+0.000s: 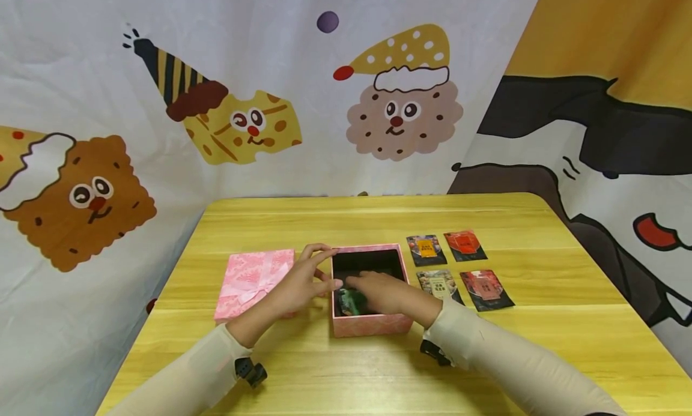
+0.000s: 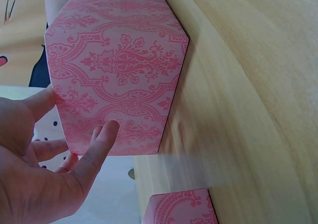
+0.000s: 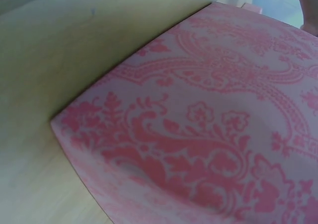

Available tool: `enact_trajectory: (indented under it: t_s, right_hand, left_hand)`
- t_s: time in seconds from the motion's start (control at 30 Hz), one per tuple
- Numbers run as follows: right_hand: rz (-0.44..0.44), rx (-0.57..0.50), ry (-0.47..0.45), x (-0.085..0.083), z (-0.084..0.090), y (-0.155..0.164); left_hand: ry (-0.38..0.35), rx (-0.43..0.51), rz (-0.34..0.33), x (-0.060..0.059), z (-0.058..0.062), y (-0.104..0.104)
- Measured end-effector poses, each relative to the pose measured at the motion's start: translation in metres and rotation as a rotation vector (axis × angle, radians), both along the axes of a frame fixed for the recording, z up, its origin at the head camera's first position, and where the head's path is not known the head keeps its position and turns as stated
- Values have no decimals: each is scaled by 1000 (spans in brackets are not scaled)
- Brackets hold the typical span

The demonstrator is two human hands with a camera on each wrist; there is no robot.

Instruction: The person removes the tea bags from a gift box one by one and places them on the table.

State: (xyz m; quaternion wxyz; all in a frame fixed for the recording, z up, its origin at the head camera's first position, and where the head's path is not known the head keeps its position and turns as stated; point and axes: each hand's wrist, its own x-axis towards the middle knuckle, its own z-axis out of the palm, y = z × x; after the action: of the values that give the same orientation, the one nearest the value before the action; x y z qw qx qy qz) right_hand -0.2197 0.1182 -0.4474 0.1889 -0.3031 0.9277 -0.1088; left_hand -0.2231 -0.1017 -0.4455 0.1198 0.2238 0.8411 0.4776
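Note:
A pink patterned box without its lid stands mid-table, its inside dark. My right hand reaches down into it, over a shiny green packet; its fingertips are hidden, so a grip on the packet cannot be made out. My left hand is at the box's left side, fingers spread and slightly bent, touching the rim near the far left corner. In the left wrist view, the left thumb lies in front of the box's side wall. Only the box's outer wall fills the right wrist view, without the right hand.
A pink lid with a ribbon bow lies left of the box, partly behind the left forearm. To the right lie several flat packets, among them an orange-labelled one, a red one and a dark red one. A printed curtain hangs behind the table.

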Motion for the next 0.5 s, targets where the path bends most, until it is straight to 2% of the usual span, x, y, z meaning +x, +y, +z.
enact_trajectory:
  t_s: [0.27,0.5]
  right_hand:
    - [10,-89,18,-2,-1,1]
    - [3,-277,42,-4,-1,1]
  left_hand:
    - [19,7,-11,0,0,-1]
    - [10,-15,-8,1,1,-1]
